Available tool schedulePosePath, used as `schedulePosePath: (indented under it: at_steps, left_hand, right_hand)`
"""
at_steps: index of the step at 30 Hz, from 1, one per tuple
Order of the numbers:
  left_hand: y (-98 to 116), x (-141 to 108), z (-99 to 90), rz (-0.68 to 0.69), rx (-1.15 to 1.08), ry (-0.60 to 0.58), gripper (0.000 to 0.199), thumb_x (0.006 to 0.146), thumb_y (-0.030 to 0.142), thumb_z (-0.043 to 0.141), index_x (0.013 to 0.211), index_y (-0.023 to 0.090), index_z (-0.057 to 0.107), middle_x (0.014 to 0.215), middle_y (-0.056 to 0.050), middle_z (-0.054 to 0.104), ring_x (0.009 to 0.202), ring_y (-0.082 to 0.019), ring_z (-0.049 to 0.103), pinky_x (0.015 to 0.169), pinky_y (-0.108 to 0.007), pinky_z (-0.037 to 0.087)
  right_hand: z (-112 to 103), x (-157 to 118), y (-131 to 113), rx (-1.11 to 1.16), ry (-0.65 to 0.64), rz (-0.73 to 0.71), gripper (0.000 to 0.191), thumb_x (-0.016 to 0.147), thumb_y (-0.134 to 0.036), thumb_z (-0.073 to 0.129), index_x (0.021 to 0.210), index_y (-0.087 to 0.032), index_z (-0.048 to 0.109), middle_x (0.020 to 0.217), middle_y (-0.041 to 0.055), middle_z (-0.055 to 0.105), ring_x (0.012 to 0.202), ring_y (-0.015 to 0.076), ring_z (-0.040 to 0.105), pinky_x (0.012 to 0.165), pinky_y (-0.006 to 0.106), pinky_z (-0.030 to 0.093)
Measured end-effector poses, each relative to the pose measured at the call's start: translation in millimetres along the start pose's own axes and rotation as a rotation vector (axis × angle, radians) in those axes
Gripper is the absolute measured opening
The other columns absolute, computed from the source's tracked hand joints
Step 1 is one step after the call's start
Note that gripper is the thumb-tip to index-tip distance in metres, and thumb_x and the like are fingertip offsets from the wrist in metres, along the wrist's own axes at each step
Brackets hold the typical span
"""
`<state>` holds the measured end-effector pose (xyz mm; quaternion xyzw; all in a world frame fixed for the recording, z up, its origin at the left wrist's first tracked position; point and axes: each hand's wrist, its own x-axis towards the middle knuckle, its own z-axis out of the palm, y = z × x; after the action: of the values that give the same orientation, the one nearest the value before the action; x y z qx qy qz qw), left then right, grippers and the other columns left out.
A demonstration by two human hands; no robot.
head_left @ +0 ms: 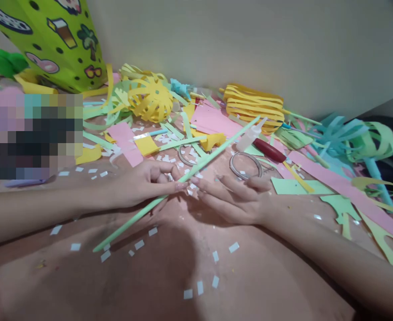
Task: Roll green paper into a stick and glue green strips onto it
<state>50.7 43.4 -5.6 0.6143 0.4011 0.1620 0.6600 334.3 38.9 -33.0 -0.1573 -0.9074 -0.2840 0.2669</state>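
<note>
A thin light-green paper stick (133, 221) runs slantwise across the middle, its far end up toward the right. My left hand (153, 183) pinches it near its middle between thumb and fingers. Palm turned partly up, my right hand (239, 198) lies just right of the stick with its fingers stretched out. Its index fingertip is close to the stick; whether they touch I cannot tell. Small white pieces (153, 231) are scattered around and beneath both hands. Beyond my right hand lie a grey ring (246, 165), a clear nozzle bottle (250, 136) and a dark-red handle (270, 150).
Yellow paper-strip lanterns (153, 98) and a yellow slatted paper bundle (253, 104) stand toward the wall. Pink strips (343, 183) and green scraps (303, 186) cover the right. A bright-green printed bag (56, 49) stands back left, above a blurred-out patch. Blue paper curls (337, 133) lie far right.
</note>
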Motion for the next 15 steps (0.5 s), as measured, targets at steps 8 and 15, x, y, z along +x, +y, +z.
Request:
schedulePosePath:
  at_steps: [8, 15]
  left_hand:
    - [0.2, 3.2, 2.2, 0.041, 0.002, 0.01, 0.031, 0.081, 0.037, 0.078, 0.082, 0.019, 0.054, 0.043, 0.009, 0.049, 0.035, -0.004, 0.032, 0.038, -0.015, 0.02]
    - [-5.5, 5.0, 3.4, 0.049, 0.021, 0.022, 0.026, 0.083, 0.033, 0.074, 0.084, 0.02, 0.052, 0.043, 0.009, 0.048, 0.036, -0.005, 0.035, 0.037, -0.015, 0.024]
  right_hand:
    - [-1.3, 8.9, -5.1, -0.127, 0.041, -0.016, 0.026, 0.085, -0.055, 0.072, 0.106, -0.04, 0.075, 0.14, -0.0149, 0.064, 0.09, 0.0154, 0.068, 0.083, 0.037, 0.046]
    - [-0.1, 12.4, -5.0, -0.09, 0.072, -0.005, 0.023, 0.089, -0.054, 0.07, 0.098, -0.033, 0.075, 0.135, -0.0123, 0.07, 0.088, 0.0131, 0.058, 0.083, 0.034, 0.04]
